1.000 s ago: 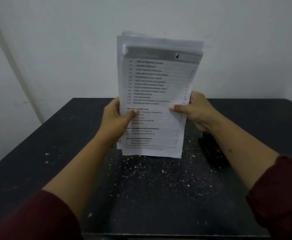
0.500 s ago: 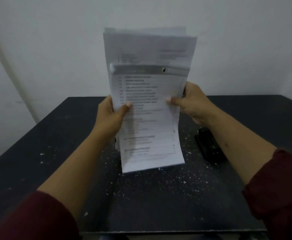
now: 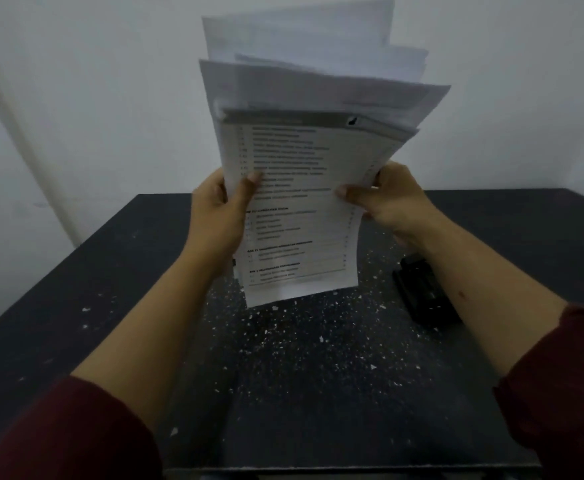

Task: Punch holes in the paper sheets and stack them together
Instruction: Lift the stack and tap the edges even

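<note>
A person's left hand [image 3: 219, 209] and right hand [image 3: 392, 199] held the paper sheets [image 3: 301, 188] upright above the speckled counter [image 3: 76, 271], fingers [image 3: 347, 194] clamped on either edge, apparently to square the uneven stack, the hole punch [image 3: 425, 292] lying at right.

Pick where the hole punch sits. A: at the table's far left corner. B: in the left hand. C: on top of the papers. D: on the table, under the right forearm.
D: the hole punch lies on the table beside the right forearm, while both hands grip the papers.
</note>
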